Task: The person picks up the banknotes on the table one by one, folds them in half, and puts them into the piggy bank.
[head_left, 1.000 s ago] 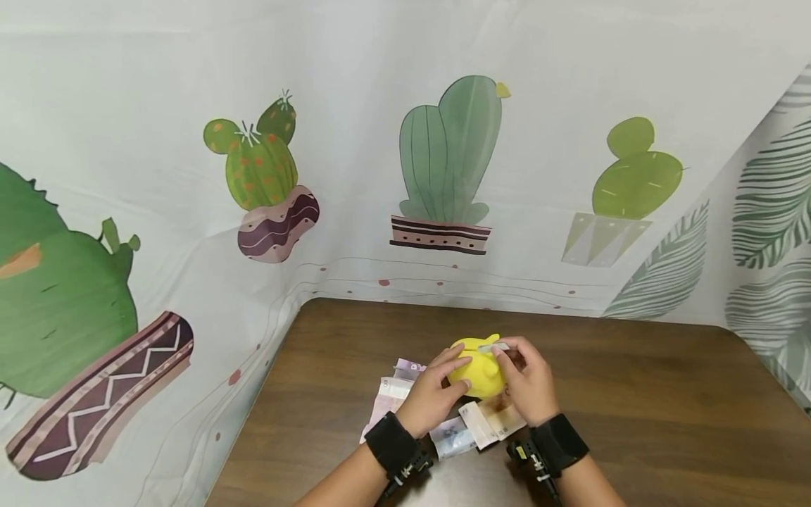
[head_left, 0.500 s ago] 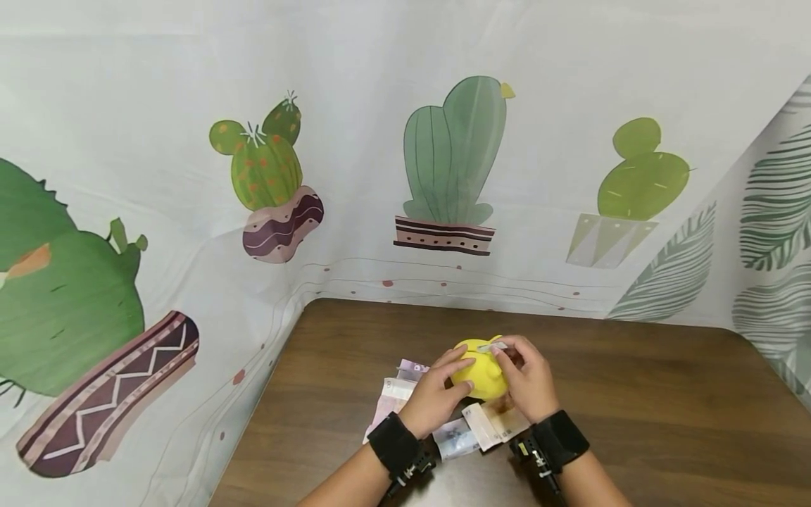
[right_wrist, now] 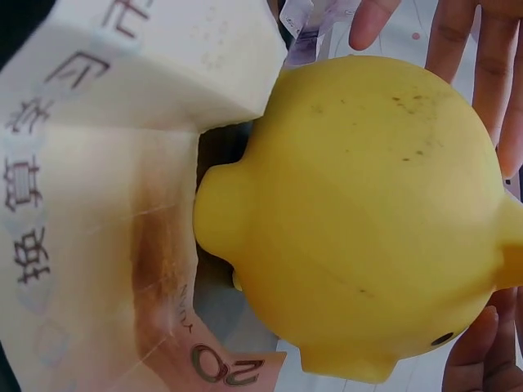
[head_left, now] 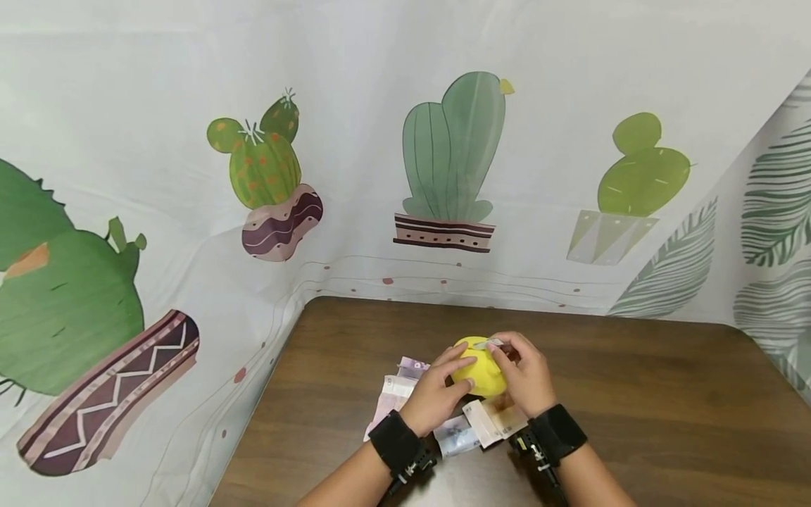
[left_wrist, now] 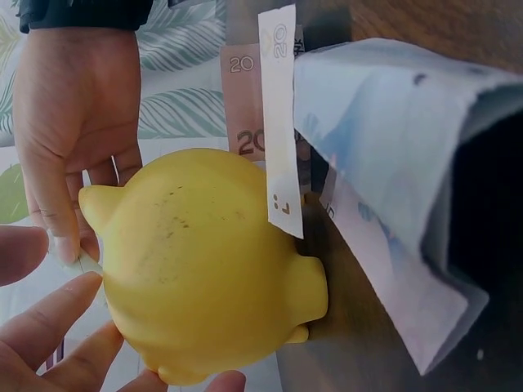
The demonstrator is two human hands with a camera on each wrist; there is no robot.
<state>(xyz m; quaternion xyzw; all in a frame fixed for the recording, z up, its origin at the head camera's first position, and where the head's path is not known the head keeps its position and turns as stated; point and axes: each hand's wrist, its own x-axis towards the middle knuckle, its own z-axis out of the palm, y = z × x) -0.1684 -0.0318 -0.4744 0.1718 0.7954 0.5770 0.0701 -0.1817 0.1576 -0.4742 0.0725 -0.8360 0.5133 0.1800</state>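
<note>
A: Nearest us, two forearms [head_left: 348, 473] slant inward, a black strap [head_left: 394, 442] round the left wrist and its twin on the right!

B: And between those wrists lies a blue banknote [head_left: 457, 436], with a tan banknote [head_left: 497, 421] just beside it, creased and partly raised, and pink banknotes [head_left: 389, 405] beyond the left wrist.

A: Up to the left hand [head_left: 437, 398]: palm side down, fingers spread apart, curved over the top of the yellow piggy bank [head_left: 488, 377], thumb low on the near side.

B: The right hand [head_left: 532, 377] comes in from the other flank, wrist bent inward, thumb and fingertips pinched together on a folded slip [head_left: 486, 344]!

A: Which way's the pig facing?

B: Snout [right_wrist: 349, 367] to the person's right, long axis running side to side, feet down on the brown table [head_left: 646, 394].

A: And the slip?

B: Lengthwise along the pig's top, free end pointing left. Whether that tip is inside the bank, I can't tell from here.

A: Farthest back, a white cactus-print cloth [head_left: 355, 105] hangs behind the table!
</note>
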